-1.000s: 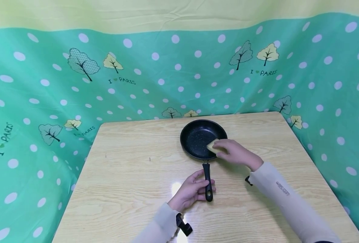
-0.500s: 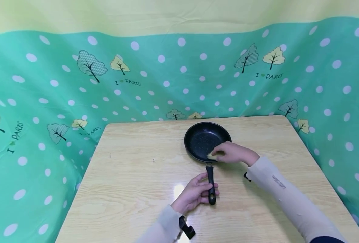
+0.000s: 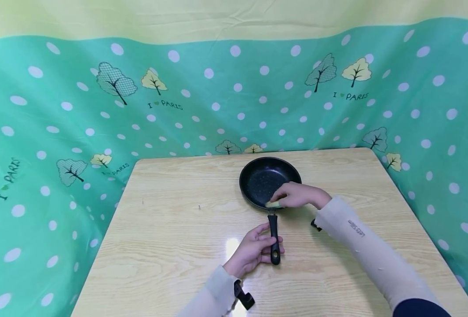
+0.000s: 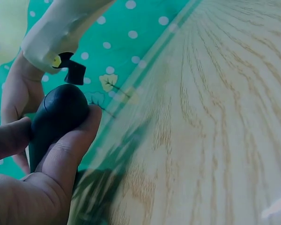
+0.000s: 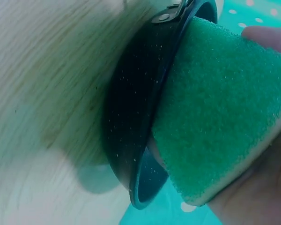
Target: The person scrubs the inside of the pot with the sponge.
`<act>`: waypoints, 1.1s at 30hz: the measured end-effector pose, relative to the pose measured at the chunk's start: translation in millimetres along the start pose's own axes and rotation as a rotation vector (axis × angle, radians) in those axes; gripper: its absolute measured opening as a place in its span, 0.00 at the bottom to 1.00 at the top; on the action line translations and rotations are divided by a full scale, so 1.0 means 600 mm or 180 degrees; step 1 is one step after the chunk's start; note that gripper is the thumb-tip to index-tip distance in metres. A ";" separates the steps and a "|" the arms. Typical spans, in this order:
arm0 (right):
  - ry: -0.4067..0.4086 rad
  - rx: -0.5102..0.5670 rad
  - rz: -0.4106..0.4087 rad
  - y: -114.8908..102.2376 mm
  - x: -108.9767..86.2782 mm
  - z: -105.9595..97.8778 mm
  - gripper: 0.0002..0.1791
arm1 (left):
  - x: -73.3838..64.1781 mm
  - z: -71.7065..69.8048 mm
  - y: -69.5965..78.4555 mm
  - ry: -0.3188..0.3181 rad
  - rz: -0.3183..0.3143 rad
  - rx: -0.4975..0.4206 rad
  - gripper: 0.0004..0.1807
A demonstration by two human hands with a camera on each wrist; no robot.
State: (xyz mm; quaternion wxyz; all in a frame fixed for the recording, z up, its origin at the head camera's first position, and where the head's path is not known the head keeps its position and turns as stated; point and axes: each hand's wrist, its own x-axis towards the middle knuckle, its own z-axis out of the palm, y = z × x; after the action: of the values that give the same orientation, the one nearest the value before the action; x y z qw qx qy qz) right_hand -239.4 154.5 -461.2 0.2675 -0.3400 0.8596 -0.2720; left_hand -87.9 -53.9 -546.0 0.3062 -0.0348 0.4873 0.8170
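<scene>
A black speckled frying pan is held by its black handle, which points toward me in the head view. My left hand grips that handle from the left, thumb over it; the left wrist view shows thumb and finger round the handle's rounded end. With my right hand I hold a sponge at the pan's near right rim. Up close in the right wrist view, the sponge's green scouring side faces the camera and its edge reaches inside the rim.
A light wood-grain table lies under the pan. Behind it and at both sides hangs a green dotted cloth printed with trees. A black strap is on my left wrist.
My right hand has moved the sponge slightly left and nearer the handle along the pan's near side. The left hand keeps its grip on the handle.
</scene>
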 end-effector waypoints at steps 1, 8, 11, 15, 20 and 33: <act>-0.0001 0.0031 -0.0033 0.000 0.002 0.000 0.20 | 0.000 0.000 0.000 0.0002 0.0003 0.0003 0.33; 0.0010 0.0217 -0.0021 0.002 0.011 0.006 0.23 | 0.000 -0.001 0.002 -0.0016 -0.0007 0.0020 0.34; 0.0049 0.0347 -0.0020 0.004 0.020 0.013 0.24 | 0.000 -0.001 0.004 -0.0032 -0.0017 0.0029 0.34; 0.0140 0.0525 -0.0050 0.005 0.033 0.024 0.24 | 0.000 0.000 0.005 -0.0060 -0.0021 0.0032 0.35; 0.0247 0.0679 -0.0042 0.001 0.044 0.038 0.23 | -0.001 -0.001 0.006 -0.0073 -0.0025 0.0058 0.36; 0.0343 0.1148 0.0058 -0.011 0.075 0.055 0.27 | 0.002 -0.007 0.005 -0.0092 -0.0051 0.0106 0.36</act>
State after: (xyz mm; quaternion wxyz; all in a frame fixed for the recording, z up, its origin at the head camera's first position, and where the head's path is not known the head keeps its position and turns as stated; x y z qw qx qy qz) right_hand -243.4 107.8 -492.6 0.2800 -0.2637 0.8130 -0.4371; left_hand -91.2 -58.1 -546.4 0.3204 -0.0218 0.4960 0.8068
